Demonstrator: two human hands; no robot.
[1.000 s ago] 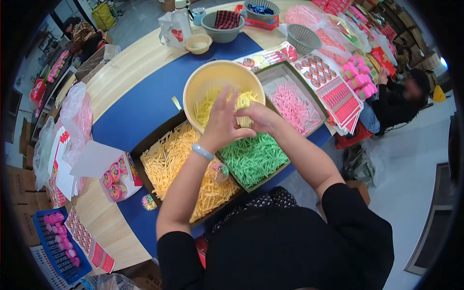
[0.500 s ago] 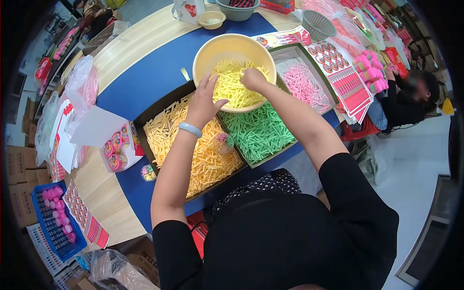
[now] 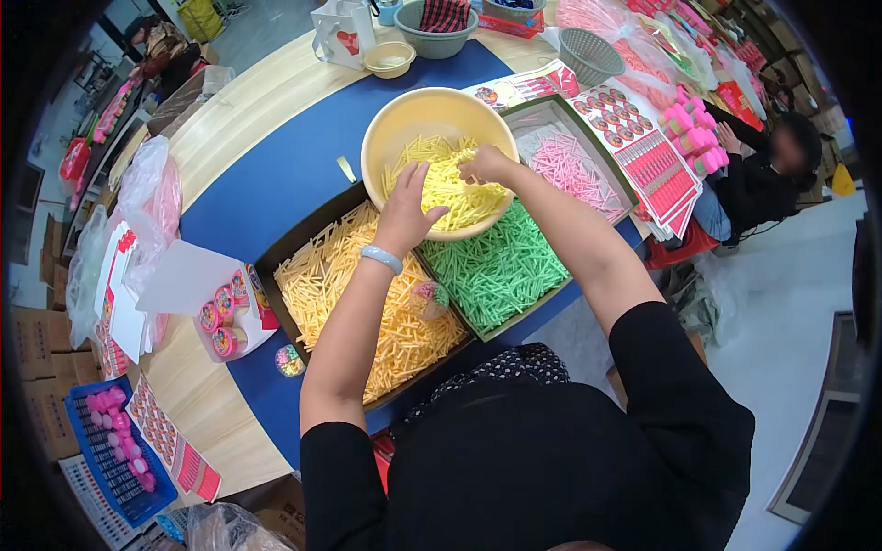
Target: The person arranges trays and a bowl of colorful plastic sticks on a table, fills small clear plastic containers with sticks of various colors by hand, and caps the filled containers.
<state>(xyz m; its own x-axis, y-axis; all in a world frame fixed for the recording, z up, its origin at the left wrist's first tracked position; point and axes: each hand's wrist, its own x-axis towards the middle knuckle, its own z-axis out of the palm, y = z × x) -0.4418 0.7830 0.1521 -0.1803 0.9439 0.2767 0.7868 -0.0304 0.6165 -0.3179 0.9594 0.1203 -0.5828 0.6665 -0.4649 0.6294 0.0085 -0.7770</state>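
A round cream-yellow bowl (image 3: 381, 124) holds a heap of thin yellow sticks (image 3: 441, 184). My right hand (image 3: 490, 165) is inside the bowl on its right side, fingers curled around some of the yellow sticks, its fingertips partly hidden. Over the bowl's near left rim is my left hand (image 3: 409, 216), fingers apart and nothing in them. Below the bowl lie light-orange sticks (image 3: 367, 321) in a dark-edged box, with green sticks (image 3: 496, 266) to their right. A small clear jar (image 3: 428, 300) with coloured bits rests on the orange sticks.
Pink sticks (image 3: 574, 170) lie in a box right of the bowl, beside printed sticker sheets (image 3: 648, 170). An open white box (image 3: 220, 321) with pink-lidded jars and another small jar (image 3: 289, 360) are at left. A co-worker (image 3: 772, 184) sits at right.
The view has shifted slightly, so the bowl and boxes appear lower. My right hand has drawn a little toward the bowl's right side. My left hand stays spread at the near rim.
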